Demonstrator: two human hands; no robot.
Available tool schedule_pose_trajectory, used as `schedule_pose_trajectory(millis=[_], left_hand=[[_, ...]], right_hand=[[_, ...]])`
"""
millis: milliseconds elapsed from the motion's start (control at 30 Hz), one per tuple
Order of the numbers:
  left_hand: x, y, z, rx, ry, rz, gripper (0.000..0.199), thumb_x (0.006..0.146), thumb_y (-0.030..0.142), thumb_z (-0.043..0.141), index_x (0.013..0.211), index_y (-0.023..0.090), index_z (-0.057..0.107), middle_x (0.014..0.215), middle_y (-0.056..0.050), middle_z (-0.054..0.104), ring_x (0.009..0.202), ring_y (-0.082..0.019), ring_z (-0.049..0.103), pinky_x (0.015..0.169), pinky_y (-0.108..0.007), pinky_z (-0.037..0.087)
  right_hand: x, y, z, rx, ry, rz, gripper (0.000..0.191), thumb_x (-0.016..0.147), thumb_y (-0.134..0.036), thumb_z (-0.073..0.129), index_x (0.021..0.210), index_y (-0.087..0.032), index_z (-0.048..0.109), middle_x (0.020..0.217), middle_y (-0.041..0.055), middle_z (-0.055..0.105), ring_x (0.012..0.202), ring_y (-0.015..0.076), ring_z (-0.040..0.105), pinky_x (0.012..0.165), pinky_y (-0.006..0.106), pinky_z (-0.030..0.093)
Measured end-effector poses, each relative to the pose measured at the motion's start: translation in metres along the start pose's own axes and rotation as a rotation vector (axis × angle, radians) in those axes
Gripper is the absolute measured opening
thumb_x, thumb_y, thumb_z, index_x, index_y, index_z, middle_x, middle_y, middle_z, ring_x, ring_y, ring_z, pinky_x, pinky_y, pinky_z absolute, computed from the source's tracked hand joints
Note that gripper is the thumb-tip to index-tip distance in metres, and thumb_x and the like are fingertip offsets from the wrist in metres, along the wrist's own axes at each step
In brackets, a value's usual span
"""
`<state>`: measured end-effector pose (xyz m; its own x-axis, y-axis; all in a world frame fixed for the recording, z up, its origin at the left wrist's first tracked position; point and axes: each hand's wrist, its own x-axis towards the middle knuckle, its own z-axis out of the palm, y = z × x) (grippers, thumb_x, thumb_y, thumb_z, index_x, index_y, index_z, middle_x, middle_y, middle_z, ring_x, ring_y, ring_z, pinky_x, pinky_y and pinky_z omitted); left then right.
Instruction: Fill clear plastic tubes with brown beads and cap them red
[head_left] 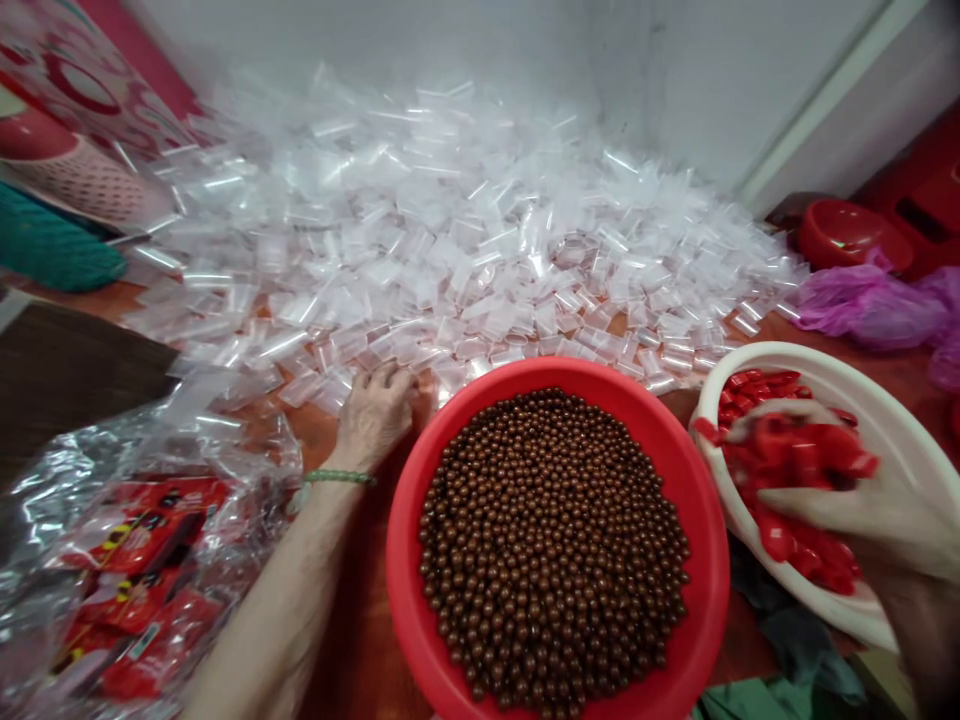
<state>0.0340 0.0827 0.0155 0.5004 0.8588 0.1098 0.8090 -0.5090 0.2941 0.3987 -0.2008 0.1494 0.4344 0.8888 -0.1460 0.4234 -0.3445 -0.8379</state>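
My left hand [377, 415], with a green bead bracelet [341, 477] at the wrist, rests on the table at the near edge of a heap of clear plastic tubes [450, 240]. Its fingers are curled down and their tips are hidden, so what they hold, if anything, does not show. In the white basin [885, 400] on the right, my right hand [847, 505] is closed around a handful of small red plastic caps [806, 450], blurred by motion. Between my hands stands a red basin [405, 560] filled with round brown balls [555, 550].
Clear plastic bags with red printed packets [142, 590] lie at the left front. A pink perforated basket [97, 180] and teal cloth [52, 240] sit back left. Purple plastic bags [870, 305] and a red bowl [855, 235] are back right. A wall [562, 60] rises behind the tubes.
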Motion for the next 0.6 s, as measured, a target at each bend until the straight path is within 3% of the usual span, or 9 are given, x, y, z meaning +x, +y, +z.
schedule_pose_trajectory(millis=[67,100,167,300,400,467,533,600], left_hand=[[-0.007,-0.004,-0.007,-0.065,0.037,-0.023,0.029,0.082,0.010,0.044,0.106,0.011,0.060,0.122,-0.015,0.061,0.117,-0.031,0.054,0.104,-0.047,0.040],[-0.011,-0.005,-0.012,-0.102,0.059,-0.041,0.027,0.083,0.011,0.045,0.106,0.011,0.059,0.117,-0.012,0.063,0.113,-0.029,0.057,0.101,-0.044,0.044],[-0.021,-0.003,-0.026,-0.179,0.108,-0.082,0.023,0.085,0.017,0.048,0.106,0.013,0.056,0.109,-0.006,0.065,0.102,-0.023,0.062,0.093,-0.038,0.050],[-0.049,0.026,-0.065,-0.361,0.268,-0.156,0.023,0.088,0.030,0.057,0.106,0.016,0.052,0.110,-0.003,0.064,0.097,-0.017,0.064,0.085,-0.031,0.054],[-0.070,0.064,-0.090,-0.700,0.315,-0.132,0.022,0.079,0.021,0.071,0.096,0.019,0.057,0.105,-0.001,0.067,0.097,-0.017,0.066,0.087,-0.030,0.054],[-0.081,0.087,-0.097,-0.813,0.215,0.021,0.021,0.080,0.012,0.068,0.096,0.021,0.058,0.106,-0.001,0.068,0.099,-0.016,0.066,0.088,-0.029,0.054],[-0.089,0.102,-0.096,-0.802,0.113,0.176,0.025,0.081,0.005,0.062,0.099,0.023,0.058,0.109,-0.001,0.068,0.104,-0.015,0.065,0.092,-0.028,0.053],[-0.096,0.109,-0.091,-0.731,0.047,0.282,0.030,0.082,0.000,0.056,0.101,0.023,0.056,0.113,-0.003,0.066,0.108,-0.015,0.064,0.095,-0.027,0.051]], right_hand=[[0.011,-0.016,0.033,0.023,-0.270,-0.078,0.044,0.075,-0.019,0.068,0.117,-0.026,0.055,0.104,0.0083,0.071,0.082,0.0239,0.071,0.066,0.033,0.059],[0.018,-0.021,0.049,-0.027,-0.335,-0.139,0.042,0.075,-0.015,0.066,0.114,-0.025,0.056,0.099,0.0049,0.070,0.078,0.0208,0.069,0.066,0.031,0.058],[0.032,-0.024,0.075,-0.153,-0.383,-0.244,0.044,0.073,-0.009,0.060,0.115,-0.024,0.055,0.090,-0.0003,0.066,0.074,0.0165,0.066,0.067,0.028,0.056],[0.049,-0.013,0.102,-0.393,-0.469,-0.323,0.050,0.073,-0.015,0.068,0.121,-0.021,0.056,0.113,0.0066,0.064,0.099,0.0227,0.066,0.089,0.037,0.054],[0.046,-0.013,0.094,-0.422,-0.517,-0.328,0.072,0.075,-0.031,0.075,0.140,-0.020,0.045,0.139,0.0135,0.053,0.128,0.0297,0.053,0.107,0.045,0.044],[0.038,-0.018,0.074,-0.462,-0.482,-0.361,0.075,0.081,-0.039,0.071,0.146,-0.023,0.039,0.149,0.0117,0.045,0.139,0.0303,0.042,0.115,0.047,0.035],[0.026,-0.020,0.044,-0.570,-0.353,-0.367,0.064,0.086,-0.045,0.063,0.145,-0.029,0.041,0.147,0.0075,0.049,0.136,0.0299,0.046,0.112,0.047,0.040],[0.014,-0.009,0.011,-0.678,-0.134,-0.328,0.048,0.090,-0.046,0.054,0.135,-0.029,0.051,0.138,0.0073,0.058,0.129,0.0294,0.053,0.106,0.045,0.046]])
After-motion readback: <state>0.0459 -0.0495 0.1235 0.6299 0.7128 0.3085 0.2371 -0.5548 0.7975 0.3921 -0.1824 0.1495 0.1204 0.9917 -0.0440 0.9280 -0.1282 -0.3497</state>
